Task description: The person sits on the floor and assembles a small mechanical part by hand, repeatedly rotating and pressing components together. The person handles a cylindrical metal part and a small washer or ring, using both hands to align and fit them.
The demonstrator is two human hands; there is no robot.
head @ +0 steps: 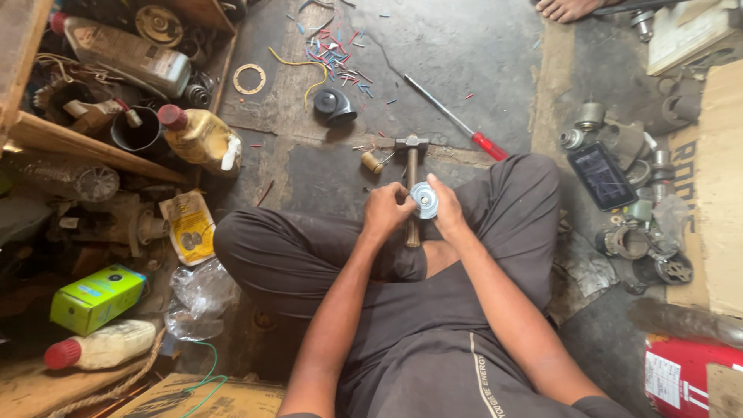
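Both forearms stretch forward over crossed legs, meeting at centre frame. The left hand (387,213) and right hand (447,210) pinch a small round metal pulley (424,200) between their fingertips, clamped from either side. Beneath it lies a hammer (412,166), head toward twelve o'clock; a red-handled screwdriver (457,120) rests at one o'clock.

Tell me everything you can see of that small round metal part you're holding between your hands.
The round metal part is a small silvery disc, like a pulley or bearing, with a paler rim and a darker hub at its centre. It looks like bare metal and shows no damage, though fine detail is too small to tell. It faces up towards the camera, held above the lap. The left hand grips its left edge and the right hand its right edge. A hammer lies on the floor right behind it.
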